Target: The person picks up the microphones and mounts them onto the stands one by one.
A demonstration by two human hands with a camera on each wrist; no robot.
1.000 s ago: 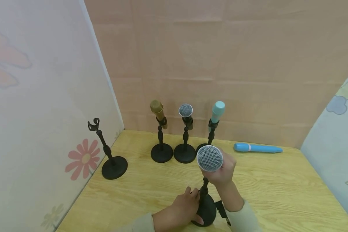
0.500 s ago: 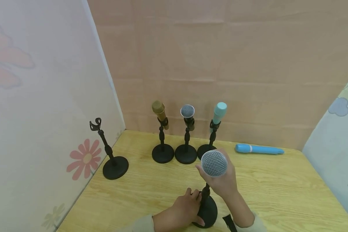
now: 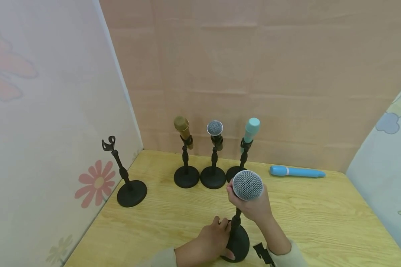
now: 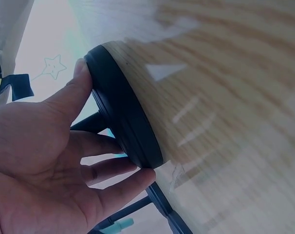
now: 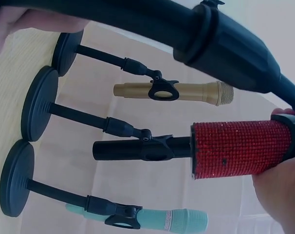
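Observation:
A microphone with a silver mesh head (image 3: 248, 185) sits at the top of the nearest black stand. In the right wrist view its handle, a red glittering sleeve (image 5: 240, 148), shows beside the stand's black clip. My right hand (image 3: 257, 209) curls around the microphone just under the head; most of those fingers are hidden. With thumb and fingers spread over opposite edges, my left hand (image 3: 214, 239) grips the stand's round base (image 3: 239, 244) on the table. The left wrist view shows the thumb on one side of this base (image 4: 120, 107) and the fingertips on the other.
Behind stand a gold microphone (image 3: 181, 124), a silver-headed one (image 3: 215, 128) and a turquoise one (image 3: 252, 127), each on a black stand. Another stand (image 3: 131, 193) with a bare clip is at left. A blue microphone (image 3: 297, 171) lies at back right, near the wall.
My right hand and the microphone head have shifted slightly right and toward me; the right fingers loosened, then closed around the microphone again. My left hand stays on the base.

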